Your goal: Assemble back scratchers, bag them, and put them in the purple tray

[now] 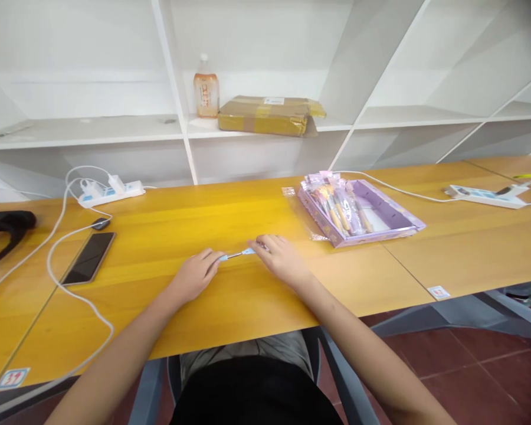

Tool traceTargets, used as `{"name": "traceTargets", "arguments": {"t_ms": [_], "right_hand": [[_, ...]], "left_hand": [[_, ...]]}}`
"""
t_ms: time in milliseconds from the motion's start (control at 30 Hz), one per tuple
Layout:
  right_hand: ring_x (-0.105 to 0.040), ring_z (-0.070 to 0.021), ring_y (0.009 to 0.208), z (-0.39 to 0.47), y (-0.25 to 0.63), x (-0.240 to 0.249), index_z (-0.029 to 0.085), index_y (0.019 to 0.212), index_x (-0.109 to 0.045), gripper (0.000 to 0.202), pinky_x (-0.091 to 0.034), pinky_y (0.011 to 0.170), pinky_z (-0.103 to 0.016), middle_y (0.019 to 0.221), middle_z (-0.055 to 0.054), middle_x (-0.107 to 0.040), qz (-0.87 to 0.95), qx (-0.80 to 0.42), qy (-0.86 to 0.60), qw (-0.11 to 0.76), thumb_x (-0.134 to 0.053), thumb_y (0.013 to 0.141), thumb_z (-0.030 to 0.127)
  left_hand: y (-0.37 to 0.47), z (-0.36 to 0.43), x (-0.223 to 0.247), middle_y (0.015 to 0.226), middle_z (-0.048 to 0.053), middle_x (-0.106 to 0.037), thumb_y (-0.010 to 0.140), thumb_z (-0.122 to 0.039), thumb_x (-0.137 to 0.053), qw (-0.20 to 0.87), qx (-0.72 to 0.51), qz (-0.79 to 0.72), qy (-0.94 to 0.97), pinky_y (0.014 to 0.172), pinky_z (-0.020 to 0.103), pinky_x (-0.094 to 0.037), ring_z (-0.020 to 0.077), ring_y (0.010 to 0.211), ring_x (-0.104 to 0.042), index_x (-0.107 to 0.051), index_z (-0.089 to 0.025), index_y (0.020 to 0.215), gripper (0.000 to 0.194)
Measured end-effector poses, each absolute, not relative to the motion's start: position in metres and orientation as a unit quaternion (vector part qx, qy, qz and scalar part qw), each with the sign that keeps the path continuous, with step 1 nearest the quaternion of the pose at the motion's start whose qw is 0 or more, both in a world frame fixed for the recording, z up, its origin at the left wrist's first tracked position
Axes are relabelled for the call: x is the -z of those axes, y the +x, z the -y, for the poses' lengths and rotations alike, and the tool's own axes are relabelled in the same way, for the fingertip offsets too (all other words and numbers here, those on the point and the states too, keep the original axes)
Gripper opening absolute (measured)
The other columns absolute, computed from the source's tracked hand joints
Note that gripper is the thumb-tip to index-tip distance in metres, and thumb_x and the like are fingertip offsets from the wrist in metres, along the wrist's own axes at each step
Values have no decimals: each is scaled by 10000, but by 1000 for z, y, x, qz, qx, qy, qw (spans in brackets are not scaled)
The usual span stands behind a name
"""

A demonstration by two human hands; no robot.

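Observation:
A slim pen-like item (235, 255) with light blue ends and a thin metallic middle spans the gap between my hands, just above or on the yellow wooden table (248, 301). My left hand (197, 273) is closed round its left end. The right end is in the closed fingers of my right hand (282, 258). My fingers hide both outer ends. To the right of my right hand, a purple open box (392, 219) holds several wrapped pens (343, 209) in clear plastic.
A phone (89, 258), white cables and a power strip (111, 193) lie at the left. Another power strip (487, 196) is at the right. Behind the table, a shelf holds a bottle (206, 91) and a taped cardboard box (265, 116).

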State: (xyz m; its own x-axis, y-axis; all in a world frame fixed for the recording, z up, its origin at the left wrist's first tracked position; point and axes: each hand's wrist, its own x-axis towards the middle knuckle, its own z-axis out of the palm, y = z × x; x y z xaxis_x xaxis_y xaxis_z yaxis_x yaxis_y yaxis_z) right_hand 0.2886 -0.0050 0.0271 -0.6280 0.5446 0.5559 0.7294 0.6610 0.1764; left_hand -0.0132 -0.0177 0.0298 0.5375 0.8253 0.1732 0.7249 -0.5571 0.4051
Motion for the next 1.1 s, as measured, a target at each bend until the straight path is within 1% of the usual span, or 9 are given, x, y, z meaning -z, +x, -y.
{"name": "traceTargets", "arguments": {"t_ms": [100, 200, 333, 500, 600, 800, 933, 1033, 1100], "right_hand": [[-575, -238, 898, 9, 281, -25, 145, 1218, -683, 216, -425, 796, -372, 1027, -103, -685, 885, 206, -355, 220, -505, 1096, 160], [-552, -232, 816, 9, 274, -25, 142, 1097, -696, 183, -411, 759, -375, 924, -78, -655, 876, 212, -367, 230, -515, 1091, 172], [-578, -230, 838, 10, 269, -29, 152, 1183, -686, 180, -416, 779, -368, 921, -65, -659, 884, 207, -351, 228, -535, 1092, 186], [-610, -231, 954, 19, 270, -41, 157, 1090, -695, 173, -446, 857, -368, 1035, -96, -689, 897, 183, -331, 230, -522, 1095, 169], [-610, -243, 965, 29, 268, -45, 144, 1164, -694, 200, -455, 911, -390, 992, -96, -682, 902, 170, -318, 237, -506, 1098, 163], [-618, -225, 894, 50, 269, -46, 163, 1128, -709, 239, -465, 820, -371, 985, -87, -701, 922, 130, -290, 223, -470, 1107, 157], [-646, -237, 954, 53, 324, -42, 201, 1219, -719, 319, -464, 845, -389, 1049, -106, -740, 890, 140, -348, 258, -432, 1098, 130], [-658, -237, 950, 49, 396, -38, 245, 1189, -746, 324, -453, 855, -399, 1063, -89, -768, 859, 153, -404, 276, -461, 1081, 135], [-660, -241, 922, 47, 444, -36, 253, 1136, -770, 303, -453, 845, -400, 1023, -94, -772, 826, 170, -455, 286, -480, 1082, 187]], "left_hand": [[-14, 20, -31, 1173, 94, -675, 1123, -295, -341, 102, -153, -443, 878, 919, 379, -540, 233, 998, -679, -587, -245, 1458, 419], [-9, 24, -32, 1202, 90, -672, 1115, -297, -388, 98, -154, -445, 877, 911, 365, -551, 225, 997, -686, -556, -254, 1478, 403], [-1, 27, -34, 1226, 93, -677, 1123, -375, -429, 79, -122, -460, 876, 910, 377, -561, 242, 1038, -696, -577, -213, 1398, 352], [4, 36, -45, 1073, 80, -678, 1144, -333, -348, -9, -78, -457, 886, 875, 371, -538, 242, 985, -676, -650, -193, 1189, 337], [5, 47, -54, 1059, 83, -679, 1146, -325, -343, -26, -70, -447, 891, 867, 366, -520, 241, 976, -669, -655, -189, 1177, 342], [-2, 65, -62, 919, 62, -682, 1131, -388, -403, -41, -16, -460, 887, 652, 308, -426, 217, 780, -640, -693, -238, 1127, 326], [-46, 69, -65, 891, 59, -688, 1119, -378, -421, -70, -58, -494, 865, 634, 294, -415, 208, 760, -641, -717, -271, 1071, 318], [-97, 69, -67, 868, 52, -702, 1093, -455, -457, -34, -117, -514, 849, 708, 287, -478, 207, 804, -670, -726, -276, 1003, 335], [-128, 68, -68, 881, 45, -728, 1070, -499, -481, -13, -146, -533, 833, 748, 293, -503, 214, 831, -692, -733, -283, 976, 345]]}}
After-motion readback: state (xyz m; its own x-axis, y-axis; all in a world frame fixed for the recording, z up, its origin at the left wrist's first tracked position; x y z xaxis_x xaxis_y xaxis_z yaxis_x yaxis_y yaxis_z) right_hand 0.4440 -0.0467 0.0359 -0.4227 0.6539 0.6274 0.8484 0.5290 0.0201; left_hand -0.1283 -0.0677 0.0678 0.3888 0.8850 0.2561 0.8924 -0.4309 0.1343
